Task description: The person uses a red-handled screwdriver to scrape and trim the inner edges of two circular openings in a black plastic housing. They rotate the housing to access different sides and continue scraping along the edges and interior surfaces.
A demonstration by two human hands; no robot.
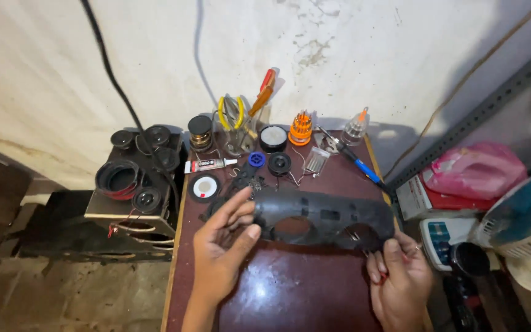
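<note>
The counter [314, 295] is carrying the tools along its far edge, leaving the near part free for work. The black plastic panel [324, 215] is being held level above it. The left hand [222, 243] is pinching its left end; the right hand [397, 276] is gripping the right corner from below.

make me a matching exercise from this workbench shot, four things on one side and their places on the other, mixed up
Things:
1. black plastic panel
2. soldering iron with blue handle
3. orange screwdriver set
4. pink bag

Places:
A. off the table, on the right
B. held between the left hand and the right hand
C. standing at the back of the table by the wall
D. lying along the table's right edge

Pairs: 1-B, 2-D, 3-C, 4-A
</note>
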